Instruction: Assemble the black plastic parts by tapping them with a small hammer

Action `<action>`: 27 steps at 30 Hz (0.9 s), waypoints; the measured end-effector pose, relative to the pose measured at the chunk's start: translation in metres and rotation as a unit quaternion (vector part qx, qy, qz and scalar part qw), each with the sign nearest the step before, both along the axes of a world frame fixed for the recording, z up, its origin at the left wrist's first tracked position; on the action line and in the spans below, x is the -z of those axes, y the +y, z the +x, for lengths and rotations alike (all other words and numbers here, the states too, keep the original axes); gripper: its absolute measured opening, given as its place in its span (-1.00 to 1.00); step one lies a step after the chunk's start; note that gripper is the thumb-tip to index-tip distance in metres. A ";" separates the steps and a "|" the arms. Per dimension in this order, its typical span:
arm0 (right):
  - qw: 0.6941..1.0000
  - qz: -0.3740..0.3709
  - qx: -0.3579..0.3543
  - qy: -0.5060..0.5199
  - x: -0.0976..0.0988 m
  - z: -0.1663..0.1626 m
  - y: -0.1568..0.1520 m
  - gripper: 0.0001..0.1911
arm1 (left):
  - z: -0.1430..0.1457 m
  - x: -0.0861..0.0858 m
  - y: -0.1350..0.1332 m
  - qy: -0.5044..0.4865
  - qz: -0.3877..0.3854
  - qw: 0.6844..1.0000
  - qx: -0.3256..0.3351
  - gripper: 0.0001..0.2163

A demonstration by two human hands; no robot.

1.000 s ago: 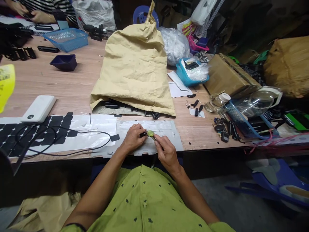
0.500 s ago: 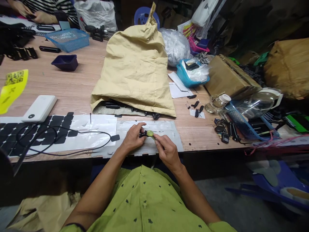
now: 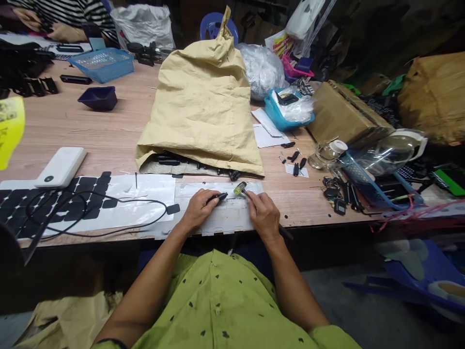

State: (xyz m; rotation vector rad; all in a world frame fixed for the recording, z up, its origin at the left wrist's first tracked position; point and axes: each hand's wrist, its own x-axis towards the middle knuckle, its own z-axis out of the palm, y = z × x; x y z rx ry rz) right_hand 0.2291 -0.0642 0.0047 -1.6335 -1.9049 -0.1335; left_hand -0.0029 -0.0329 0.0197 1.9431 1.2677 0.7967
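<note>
My left hand (image 3: 198,208) is closed on a small black plastic part (image 3: 218,197), its tip pointing right, held just above a white plastic sheet (image 3: 221,220) at the table's near edge. My right hand (image 3: 263,215) grips a small hammer whose yellow-green head (image 3: 239,189) sits a little right of the black part; a dark handle end (image 3: 285,231) sticks out behind my wrist. The hammer head and the part are apart. More black parts (image 3: 170,158) spill from under a tan paper sack (image 3: 203,97) just beyond my hands.
A black cable (image 3: 90,203) loops over a sheet with black pads (image 3: 83,186), beside a white power bank (image 3: 61,167). Far left are a dark tray (image 3: 99,98) and blue basket (image 3: 100,63). On the right: cardboard box (image 3: 337,114), blue bins, small black clips (image 3: 296,162). Another person's striped sleeves (image 3: 72,14) show at top left.
My right hand has pulled the hammer away to the right and slightly up, off the black part. My left hand stays put with the part.
</note>
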 end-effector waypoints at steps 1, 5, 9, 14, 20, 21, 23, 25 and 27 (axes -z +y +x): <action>1.000 -0.003 0.006 -0.019 0.004 0.002 0.002 -0.69 | 0.000 0.000 0.000 0.001 -0.002 1.000 0.002 -0.74; 0.998 0.003 0.023 -0.052 0.012 0.002 0.003 -0.69 | -0.002 0.000 0.001 0.005 -0.007 1.000 0.002 -0.72; 0.998 0.009 0.033 -0.061 0.010 -0.004 0.001 -0.70 | -0.004 -0.001 0.002 0.002 -0.007 1.000 0.012 -0.72; 0.997 0.009 0.039 -0.065 0.008 -0.007 0.001 -0.70 | -0.009 -0.013 -0.012 0.003 0.021 0.995 0.092 -0.78; 0.998 -0.013 0.037 -0.046 0.009 -0.008 0.001 -0.71 | -0.010 -0.013 -0.056 0.037 0.048 0.972 0.225 -0.92; 0.998 -0.013 0.036 -0.046 0.009 -0.008 0.001 -0.71 | -0.009 -0.012 -0.062 0.051 0.061 0.972 0.221 -0.90; 0.998 -0.011 0.038 -0.049 0.009 -0.009 0.001 -0.71 | -0.006 -0.008 -0.070 0.071 0.090 0.971 0.211 -0.89; 0.998 -0.009 0.041 -0.052 0.008 -0.011 0.001 -0.71 | -0.004 -0.008 -0.068 0.070 0.102 0.971 0.203 -0.85; 0.997 -0.008 0.046 -0.055 0.008 -0.012 0.002 -0.72 | -0.001 -0.010 -0.055 0.059 0.091 0.981 0.163 -0.81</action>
